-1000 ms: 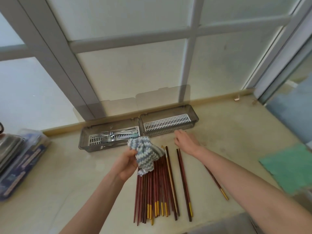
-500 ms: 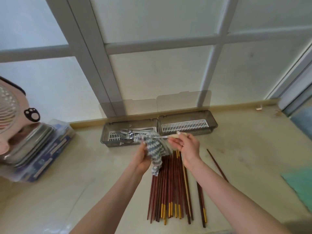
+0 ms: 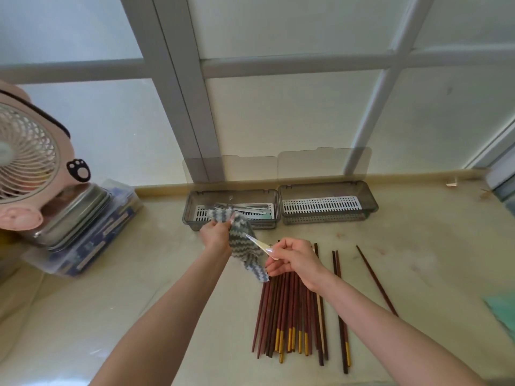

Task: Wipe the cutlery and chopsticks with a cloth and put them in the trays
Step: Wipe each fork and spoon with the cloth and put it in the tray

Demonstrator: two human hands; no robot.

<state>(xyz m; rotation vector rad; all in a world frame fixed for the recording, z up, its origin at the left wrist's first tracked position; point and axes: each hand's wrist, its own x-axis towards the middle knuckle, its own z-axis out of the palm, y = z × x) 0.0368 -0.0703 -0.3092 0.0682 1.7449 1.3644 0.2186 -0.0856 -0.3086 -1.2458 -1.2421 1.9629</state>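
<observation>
My left hand (image 3: 216, 236) grips a grey-and-white zigzag cloth (image 3: 245, 243) just in front of the left tray. My right hand (image 3: 292, 256) pinches a pale cream-handled utensil (image 3: 264, 247); its far end disappears into the cloth, so I cannot tell what kind it is. Several dark red chopsticks (image 3: 289, 310) with gold ends lie in a bundle below my hands. The left tray (image 3: 192, 203) holds metal forks and other cutlery. The right tray (image 3: 370, 200) shows only its white slotted insert.
A pair of chopsticks (image 3: 340, 307) and a single chopstick (image 3: 376, 280) lie right of the bundle. A pink fan (image 3: 28, 157) stands at far left above a metal tin on a plastic box (image 3: 92, 232). A green cloth (image 3: 501, 305) lies at the right edge.
My right hand picked the pale utensil out of the chopstick pile and brought it to the cloth. Both hands lifted toward the left tray while the view shifted left.
</observation>
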